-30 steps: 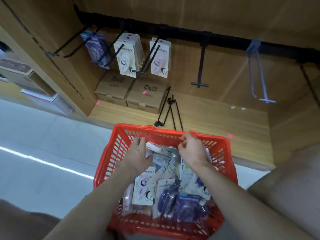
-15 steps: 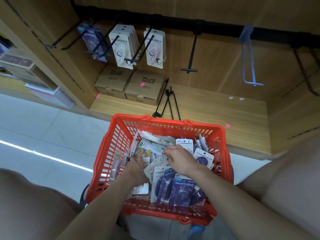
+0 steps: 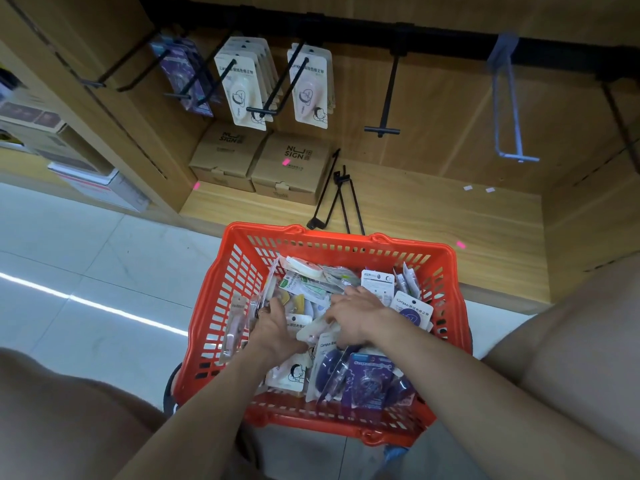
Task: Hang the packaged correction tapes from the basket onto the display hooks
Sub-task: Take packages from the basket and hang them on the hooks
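Observation:
A red plastic basket point(image 3: 346, 239) stands in front of me, filled with several packaged correction tapes point(image 3: 369, 382) in white, purple and green. Both hands are down in the pile. My left hand point(image 3: 273, 323) has its fingers curled round upright packs point(image 3: 258, 301) at the basket's left side. Beside it, my right hand point(image 3: 358, 313) lies spread over the middle packs, its thumb on a white pack point(image 3: 311, 332). Above, black display hooks carry purple packs point(image 3: 183, 74), white packs point(image 3: 242, 88) and pink packs point(image 3: 308, 88). One black hook point(image 3: 386, 98) and a grey-blue hook point(image 3: 505, 109) are bare.
Two cardboard boxes point(image 3: 287, 168) sit on the wooden shelf point(image 3: 450, 216) under the hung packs. Loose black hooks point(image 3: 336, 195) lie on the shelf just behind the basket. My knees frame the basket on both sides. White floor tiles point(image 3: 86, 271) spread to the left.
Both hands have dropped from the basket's far rim into the pile and pulled toward me. The view has tilted down a little.

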